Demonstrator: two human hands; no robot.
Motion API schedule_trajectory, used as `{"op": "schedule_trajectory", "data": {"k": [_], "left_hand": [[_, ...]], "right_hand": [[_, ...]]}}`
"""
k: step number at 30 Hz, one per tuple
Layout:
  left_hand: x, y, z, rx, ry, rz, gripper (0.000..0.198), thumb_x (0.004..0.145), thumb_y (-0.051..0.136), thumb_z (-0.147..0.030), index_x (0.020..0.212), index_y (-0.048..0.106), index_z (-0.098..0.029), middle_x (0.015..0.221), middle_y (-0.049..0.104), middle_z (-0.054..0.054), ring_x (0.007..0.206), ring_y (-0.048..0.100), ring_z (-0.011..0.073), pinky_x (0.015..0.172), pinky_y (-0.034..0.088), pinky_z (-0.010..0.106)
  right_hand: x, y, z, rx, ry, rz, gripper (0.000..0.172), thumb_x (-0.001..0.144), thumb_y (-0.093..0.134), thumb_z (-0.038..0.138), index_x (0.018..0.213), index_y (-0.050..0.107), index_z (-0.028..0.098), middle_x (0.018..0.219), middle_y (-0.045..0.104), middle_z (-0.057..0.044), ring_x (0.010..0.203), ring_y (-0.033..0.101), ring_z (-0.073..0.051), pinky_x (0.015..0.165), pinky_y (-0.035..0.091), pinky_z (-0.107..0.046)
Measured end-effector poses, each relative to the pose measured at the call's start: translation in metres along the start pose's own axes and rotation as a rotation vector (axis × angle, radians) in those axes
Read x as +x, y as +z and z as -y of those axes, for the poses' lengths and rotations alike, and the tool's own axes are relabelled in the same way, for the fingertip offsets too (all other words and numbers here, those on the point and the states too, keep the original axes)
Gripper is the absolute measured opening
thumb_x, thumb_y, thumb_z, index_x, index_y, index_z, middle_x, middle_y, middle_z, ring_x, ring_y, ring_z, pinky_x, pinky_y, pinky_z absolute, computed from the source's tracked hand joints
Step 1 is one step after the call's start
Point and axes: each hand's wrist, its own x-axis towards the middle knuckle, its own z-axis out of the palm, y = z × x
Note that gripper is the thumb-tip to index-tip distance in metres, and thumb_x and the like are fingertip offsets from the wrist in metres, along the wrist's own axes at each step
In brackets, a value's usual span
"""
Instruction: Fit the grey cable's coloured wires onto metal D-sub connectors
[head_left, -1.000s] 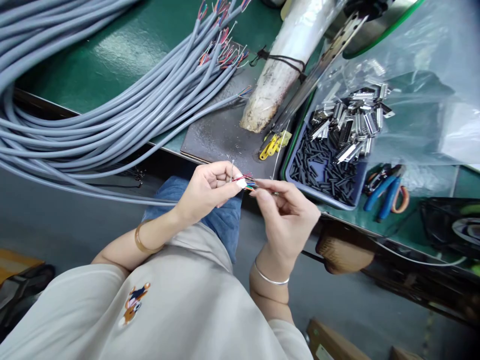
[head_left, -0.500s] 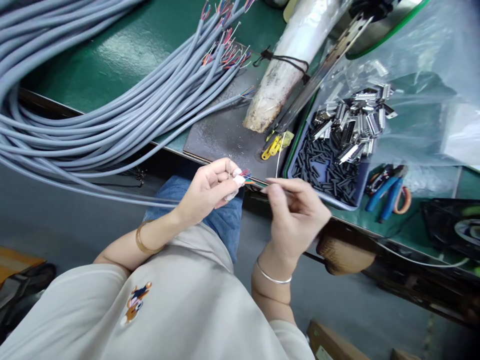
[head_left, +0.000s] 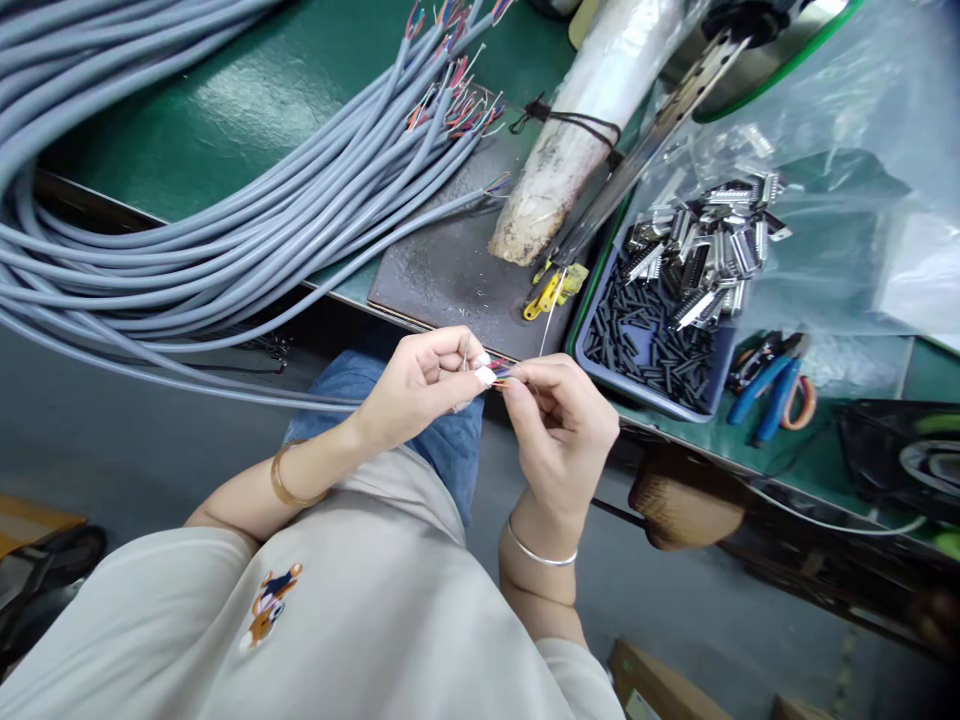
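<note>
My left hand (head_left: 424, 385) is closed around the end of a grey cable (head_left: 315, 402), thumb and forefinger pinching near where its thin coloured wires (head_left: 501, 370) fan out. Red, blue and orange strands show between my two hands. My right hand (head_left: 562, 415) pinches the wires' tips with thumb and forefinger; exactly which strand it holds is hidden by the fingers. Both hands are in front of the bench edge, above my lap. A thin white strand (head_left: 553, 315) rises behind my right hand toward the yellow-handled tool (head_left: 546, 296) on the brown board (head_left: 442, 285).
Many grey cables (head_left: 285, 230) with stripped ends lie on the green bench at left. A blue tray (head_left: 709, 395) holds black tubes (head_left: 652, 350) and metal connector shells (head_left: 712, 240). Blue-handled pliers (head_left: 766, 400) lie right of it. A wrapped roll (head_left: 577, 140) leans behind the board.
My right hand has moved left, closer to my left hand, and now pinches the wires near its fingertips. The left hand has dipped slightly and still holds the cable.
</note>
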Motion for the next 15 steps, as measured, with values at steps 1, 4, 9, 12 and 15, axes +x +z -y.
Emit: {"op": "schedule_trajectory", "data": {"k": [1,4,9,12,15], "left_hand": [[0.0,0.0,-0.001,0.022,0.026,0.007,0.033,0.068,0.086,-0.028,0.069,0.056,-0.015,0.053,0.047,-0.008,0.045,0.035,0.0015,0.043,0.027,0.016],[0.0,0.0,-0.002,0.093,0.104,0.002,0.027,0.066,0.084,-0.021,0.066,0.057,-0.014,0.059,0.05,-0.006,0.051,0.036,0.002,0.048,0.031,0.016],[0.002,-0.002,-0.002,0.117,0.122,-0.054,0.022,0.068,0.078,-0.02,0.065,0.057,-0.015,0.06,0.051,-0.005,0.053,0.038,0.0031,0.05,0.033,0.017],[0.002,-0.002,-0.002,0.109,0.103,-0.06,0.026,0.068,0.081,-0.023,0.065,0.057,-0.015,0.06,0.052,-0.005,0.054,0.04,0.004,0.051,0.034,0.017],[0.002,-0.001,-0.002,0.101,0.092,-0.05,0.029,0.067,0.084,-0.026,0.066,0.057,-0.015,0.059,0.051,-0.005,0.054,0.039,0.0041,0.05,0.033,0.017]], "right_hand": [[0.001,-0.001,0.0,0.074,0.046,0.011,0.01,0.093,0.067,0.024,0.084,0.07,0.022,0.079,0.065,0.0,0.065,0.055,-0.011,0.053,0.038,-0.025],[0.006,-0.004,-0.002,0.31,0.106,-0.127,0.017,0.091,0.067,0.03,0.076,0.066,0.022,0.064,0.056,0.004,0.053,0.049,-0.01,0.046,0.034,-0.023],[0.006,-0.008,0.001,0.197,-0.088,-0.508,0.015,0.091,0.066,0.035,0.09,0.077,0.026,0.046,0.044,0.009,0.033,0.026,-0.007,0.037,0.02,-0.025],[-0.003,-0.005,0.007,-0.095,-0.048,-0.344,0.018,0.094,0.065,0.032,0.104,0.08,0.029,0.059,0.061,0.004,0.043,0.047,-0.009,0.043,0.03,-0.026],[-0.009,-0.003,0.008,-0.234,-0.084,-0.194,0.023,0.095,0.063,0.026,0.112,0.078,0.032,0.063,0.064,0.003,0.05,0.053,-0.011,0.046,0.035,-0.027]]}}
